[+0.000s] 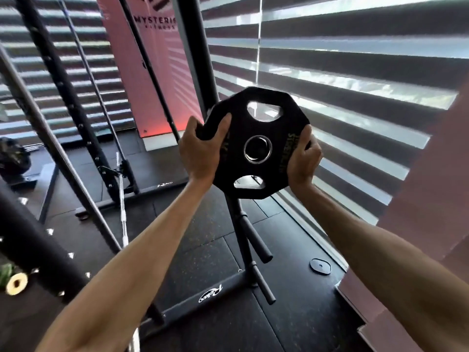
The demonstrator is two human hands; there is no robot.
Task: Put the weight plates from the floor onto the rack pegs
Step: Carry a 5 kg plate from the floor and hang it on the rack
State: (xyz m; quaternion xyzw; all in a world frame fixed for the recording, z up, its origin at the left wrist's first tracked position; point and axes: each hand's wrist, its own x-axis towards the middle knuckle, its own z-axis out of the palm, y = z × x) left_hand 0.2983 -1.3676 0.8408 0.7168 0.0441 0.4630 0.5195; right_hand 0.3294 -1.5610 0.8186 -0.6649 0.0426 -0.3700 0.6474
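Black multi-sided weight plate (256, 143) is held up in mid-air, roughly chest-high, face toward the camera and tilted slightly. Steel-ringed centre hole and two cut-out handle slots are visible, one upper, one lower.

Left hand (200, 151): grip clenched on the plate's left edge, thumb across the front face, fingers wrapped behind.
Right hand (303, 158): grip clenched on the plate's right edge, thumb on the front beside the printed lettering.

Both forearms are extended forward.

The plate rack (203, 293) stands on the black rubber floor (198, 224) directly below and behind the plate, its upright post emerging under the plate's lower edge. Two bare pegs angle out to the right: an upper peg (256, 240) and a lower peg (264, 285). The plate touches neither.

A small plate (320, 266) lies flat on the floor right of the rack, near the window sill.

Striped blinds (330, 72) fill the far and right side. A pink banner (157, 72) stands far centre. A barbell (123, 212) leans at the left.
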